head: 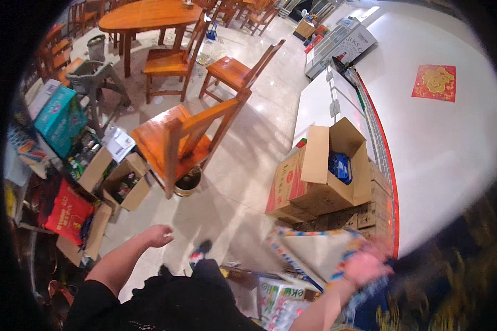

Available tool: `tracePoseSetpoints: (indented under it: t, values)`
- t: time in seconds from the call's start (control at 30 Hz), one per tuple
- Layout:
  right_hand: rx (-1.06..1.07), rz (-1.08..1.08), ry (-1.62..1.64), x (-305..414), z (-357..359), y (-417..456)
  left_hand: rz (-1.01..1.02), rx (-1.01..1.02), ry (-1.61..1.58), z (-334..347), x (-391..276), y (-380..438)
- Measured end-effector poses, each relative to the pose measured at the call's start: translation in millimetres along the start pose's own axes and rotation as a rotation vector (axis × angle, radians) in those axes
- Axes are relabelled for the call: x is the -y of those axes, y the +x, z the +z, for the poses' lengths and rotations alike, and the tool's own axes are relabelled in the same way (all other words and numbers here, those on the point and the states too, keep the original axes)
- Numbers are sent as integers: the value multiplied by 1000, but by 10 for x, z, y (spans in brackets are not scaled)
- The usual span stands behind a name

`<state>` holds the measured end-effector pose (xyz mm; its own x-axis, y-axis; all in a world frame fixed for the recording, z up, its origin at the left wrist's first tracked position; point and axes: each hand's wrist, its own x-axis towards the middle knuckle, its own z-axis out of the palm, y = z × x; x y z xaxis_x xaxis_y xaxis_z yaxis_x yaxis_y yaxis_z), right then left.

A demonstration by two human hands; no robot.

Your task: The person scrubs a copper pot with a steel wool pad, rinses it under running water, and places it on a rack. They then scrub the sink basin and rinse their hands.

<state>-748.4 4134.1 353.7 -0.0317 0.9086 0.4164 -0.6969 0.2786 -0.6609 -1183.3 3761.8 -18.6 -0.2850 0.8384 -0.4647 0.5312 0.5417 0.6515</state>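
Observation:
My left hand (159, 236) hangs over the tiled floor with its fingers curled and nothing visible in them. On the right, my right hand (366, 265) is blurred and grips a multicoloured printed band (292, 256). The band makes an angular loop to the left of that hand; whether it is a strap or a carton edge I cannot tell. Just beyond it stands an opened cardboard box (314, 171) with a blue plastic item (340, 167) inside. Below the loop, near my body, lie plastic-wrapped packs of bottles (283, 308).
A wooden chair (190, 140) stands ahead, with a round bin (188, 182) beside it. Opened cartons (126, 182) and a red bag (70, 215) crowd the left. White chest freezers (327, 103) line the right wall. A wooden table (149, 17) stands farther off.

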Motion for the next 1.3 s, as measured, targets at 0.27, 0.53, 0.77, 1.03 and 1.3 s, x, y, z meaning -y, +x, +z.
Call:
tracePoseSetpoints:
  t: [0.27,0.53,0.77,1.03,1.3]
  values:
    - [501,-509,32,254,-184,1951,437,240,188,-1292,-3133,2853]
    - [387,209,-351,-3198,905,4557,540,126,393,-3593,-4646,5099]
    - [1026,554,-1415,-5571,109,5607,357,47,608,-5205,-4867,7481]
    - [845,757,-1409,-6845,-835,7016,454,271,481,-5884,-5519,10179]
    - [628,1208,-1212,-9418,-1635,8972,539,-40,298,-7365,-6200,12824]
